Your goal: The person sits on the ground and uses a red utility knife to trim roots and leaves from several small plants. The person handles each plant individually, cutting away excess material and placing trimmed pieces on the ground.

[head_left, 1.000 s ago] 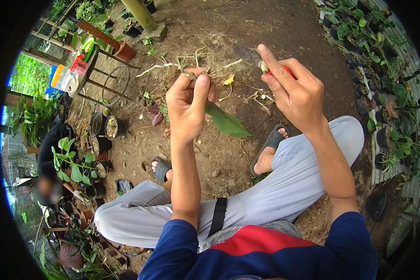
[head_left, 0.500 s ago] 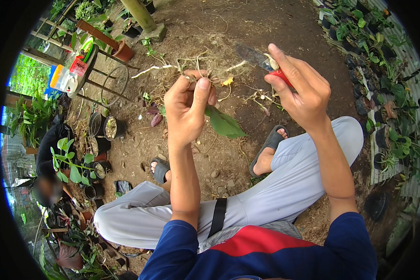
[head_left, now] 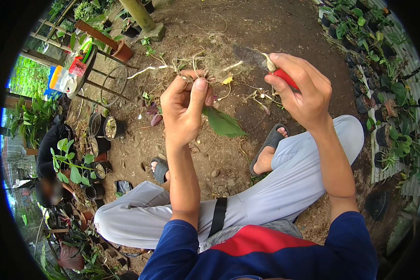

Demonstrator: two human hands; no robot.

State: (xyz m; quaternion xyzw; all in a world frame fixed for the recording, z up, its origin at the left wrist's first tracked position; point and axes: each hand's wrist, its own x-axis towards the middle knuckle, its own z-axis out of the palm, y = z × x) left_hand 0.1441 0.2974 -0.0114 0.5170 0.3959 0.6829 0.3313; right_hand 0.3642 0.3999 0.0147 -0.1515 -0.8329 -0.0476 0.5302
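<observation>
My left hand (head_left: 181,114) is closed around the base of an uprooted plant, pinching it between thumb and fingers. The plant's broad green leaf (head_left: 223,122) hangs below the fingers, and its pale, tangled roots (head_left: 149,69) spread out above them. In my right hand (head_left: 308,91) is a knife with a red handle (head_left: 284,78) and a dark, soiled blade (head_left: 248,55) pointing left. A small pale plant piece (head_left: 269,63) sits by the fingertips where the blade meets the handle. The blade's tip is close to a whitish root (head_left: 233,66) right of the left hand.
Root scraps (head_left: 263,97) lie on the bare soil beyond my feet. At left, a stool (head_left: 92,63) holds plastic containers (head_left: 60,79), with black pots (head_left: 112,127) nearby. Another person (head_left: 51,154) bends among plants at far left. Rows of potted plants (head_left: 382,98) line the right.
My left hand has shifted slightly left with the plant. The knife has moved slightly left at its tip, and more of its red handle shows. Both grips stay closed.
</observation>
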